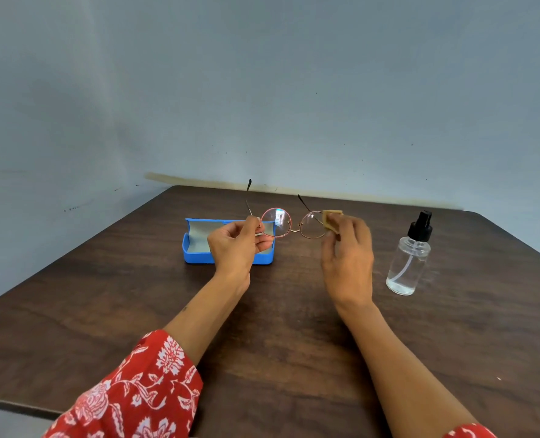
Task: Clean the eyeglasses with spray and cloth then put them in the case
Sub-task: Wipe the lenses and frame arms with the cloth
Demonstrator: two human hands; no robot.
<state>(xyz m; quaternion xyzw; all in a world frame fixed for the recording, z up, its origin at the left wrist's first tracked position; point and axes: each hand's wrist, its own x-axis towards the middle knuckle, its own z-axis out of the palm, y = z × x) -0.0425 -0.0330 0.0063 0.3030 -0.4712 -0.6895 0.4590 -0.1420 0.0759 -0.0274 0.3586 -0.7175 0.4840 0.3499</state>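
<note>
Looking down past our red floral sleeve point(129, 390) at the near edge of the dark wooden table point(262, 358), we see both our forearms reaching forward over the tabletop. Our left hand point(235, 248) is closed in a pinch on the eyeglasses point(289, 223), gripping them at the hinge beside the left lens and holding them up off the table with the lenses facing us. Our right hand point(347, 260) is closed on a small tan cloth point(332, 216), pressing it against the outer edge of the right lens, so the cloth sits between our fingers and the frame. The round wire frame hangs between the two hands, its two temple arms pointing away from us toward the wall. Off to the right, apart from the right hand, a clear spray bottle point(409, 260) with a black pump top stands upright on the table. Behind our left hand lies the blue case point(196, 245), open, its pale lining showing, partly hidden by the hand. Beyond the far table edge rises a plain grey-blue wall point(262, 90).
</note>
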